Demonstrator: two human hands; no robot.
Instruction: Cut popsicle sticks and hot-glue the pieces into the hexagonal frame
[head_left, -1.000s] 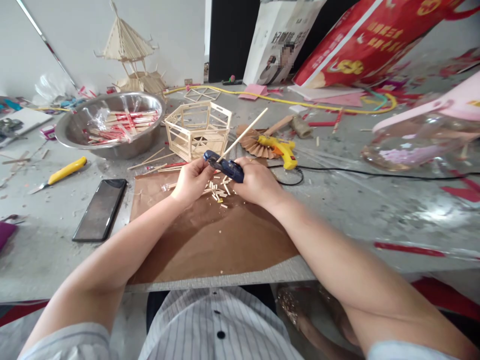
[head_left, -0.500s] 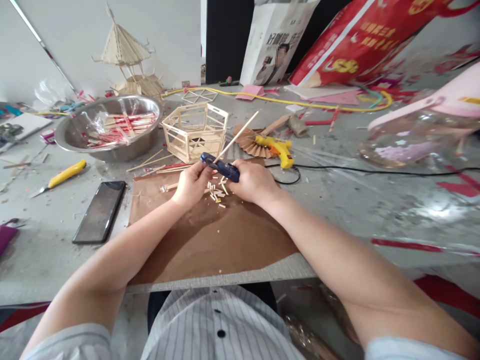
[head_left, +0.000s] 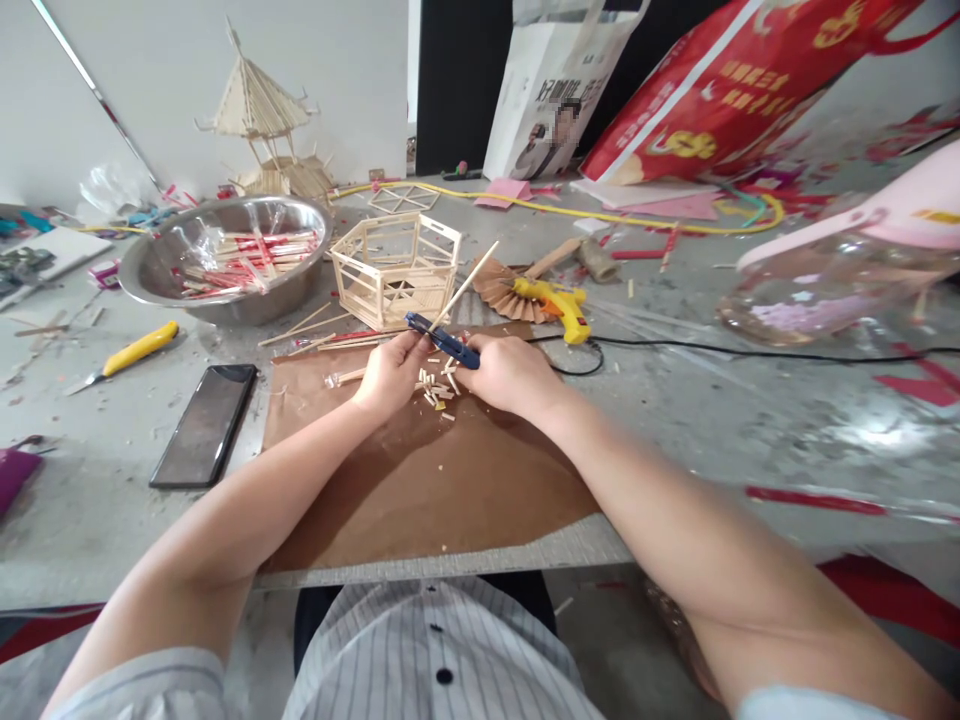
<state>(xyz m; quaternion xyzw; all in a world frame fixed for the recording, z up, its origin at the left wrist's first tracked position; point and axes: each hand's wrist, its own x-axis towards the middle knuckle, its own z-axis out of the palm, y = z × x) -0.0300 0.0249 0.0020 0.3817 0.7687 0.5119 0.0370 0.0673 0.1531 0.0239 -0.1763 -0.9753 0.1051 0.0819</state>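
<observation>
My left hand point(head_left: 388, 373) pinches a thin wooden stick point(head_left: 466, 285) that slants up to the right. My right hand point(head_left: 510, 372) is closed on blue-handled cutters point(head_left: 442, 340), whose jaws sit across the stick just beside my left fingers. Below both hands lies a small heap of short cut stick pieces point(head_left: 436, 385) on a brown paper sheet point(head_left: 420, 480). Just behind stands an open hexagonal frame built of sticks point(head_left: 395, 265).
A steel bowl point(head_left: 157, 270) of red-and-wood sticks sits back left, a stick pagoda model point(head_left: 259, 110) behind it. A yellow glue gun point(head_left: 555, 302) with black cord lies right of the frame. A phone point(head_left: 204, 424) and yellow knife point(head_left: 131, 350) lie left. Clear plastic container point(head_left: 832, 285) at right.
The stick stands out less far above the cutters than a second ago. Both hands stay together over the cut pieces; the camera has shifted slightly.
</observation>
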